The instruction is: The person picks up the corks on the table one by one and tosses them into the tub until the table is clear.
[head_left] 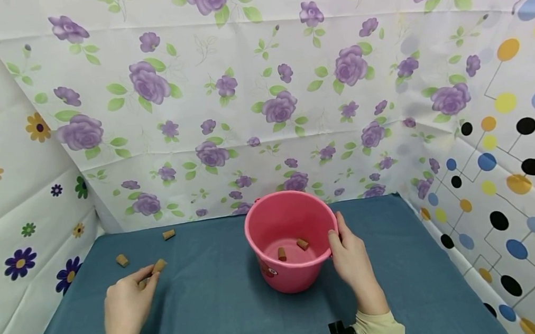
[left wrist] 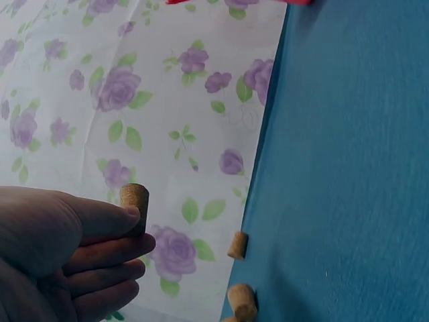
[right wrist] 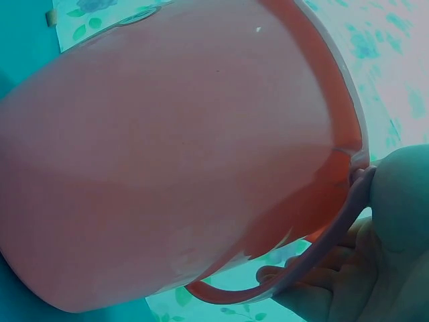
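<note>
My left hand point(head_left: 129, 304) pinches a cork point(head_left: 160, 265) between thumb and fingertips, raised over the left side of the table. In the left wrist view this cork point(left wrist: 134, 204) stands nearly upright against the thumb. Another cork point(head_left: 142, 285) shows partly behind the hand. Two more corks lie further back, one cork point(head_left: 122, 260) to the left and one cork point(head_left: 169, 234) near the back edge. With my right hand point(head_left: 354, 263) I grip the pink bucket point(head_left: 294, 279) at its right rim, by the handle point(right wrist: 315, 251). Two corks, one cork point(head_left: 282, 254) and another cork point(head_left: 302, 244), lie on the bucket's bottom.
A blue cloth point(head_left: 209, 320) covers the table. Behind it hangs a white curtain point(head_left: 249, 174) with purple roses. A flower-patterned sheet point(head_left: 13, 210) borders the left, and a dotted sheet point(head_left: 516, 230) borders the right.
</note>
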### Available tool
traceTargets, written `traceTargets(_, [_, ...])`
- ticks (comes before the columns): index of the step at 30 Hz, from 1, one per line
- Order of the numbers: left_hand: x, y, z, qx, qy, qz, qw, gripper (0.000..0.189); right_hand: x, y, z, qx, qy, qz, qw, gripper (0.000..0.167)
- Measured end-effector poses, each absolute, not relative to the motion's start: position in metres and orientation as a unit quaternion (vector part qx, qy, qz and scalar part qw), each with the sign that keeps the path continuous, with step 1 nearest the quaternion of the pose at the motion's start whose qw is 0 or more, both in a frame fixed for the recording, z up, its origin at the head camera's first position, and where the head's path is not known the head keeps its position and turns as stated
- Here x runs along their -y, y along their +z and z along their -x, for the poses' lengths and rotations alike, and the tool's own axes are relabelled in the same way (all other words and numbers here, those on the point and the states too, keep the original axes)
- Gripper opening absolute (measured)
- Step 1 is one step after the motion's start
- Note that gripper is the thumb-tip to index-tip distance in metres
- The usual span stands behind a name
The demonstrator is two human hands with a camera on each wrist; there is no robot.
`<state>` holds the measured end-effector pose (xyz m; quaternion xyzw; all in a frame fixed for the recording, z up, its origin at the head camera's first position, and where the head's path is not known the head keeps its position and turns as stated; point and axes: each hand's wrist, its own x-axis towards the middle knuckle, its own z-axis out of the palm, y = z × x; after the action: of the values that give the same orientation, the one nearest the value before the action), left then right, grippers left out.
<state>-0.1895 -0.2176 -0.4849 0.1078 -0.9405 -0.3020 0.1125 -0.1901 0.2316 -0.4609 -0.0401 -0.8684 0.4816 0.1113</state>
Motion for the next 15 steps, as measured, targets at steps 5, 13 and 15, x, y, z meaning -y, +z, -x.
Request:
traceTargets(5, [0.208,-0.481,0.186,0.939,-0.305,-0.09,0.129,0.036,-0.231,-0.461,0.19,0.869,0.48,0.042,0.112,0.063])
traceTargets(13, [0.192,-0.474,0.183,0.939,-0.307,-0.051,0.146,0.034,-0.231,-0.463,0.191,0.871,0.477,0.043,0.114,0.063])
traceTargets(15, [0.189,-0.472,0.182,0.938,-0.309,-0.044,0.15,0.032,-0.231,-0.463,0.191,0.871,0.475,0.045,0.115,0.063])
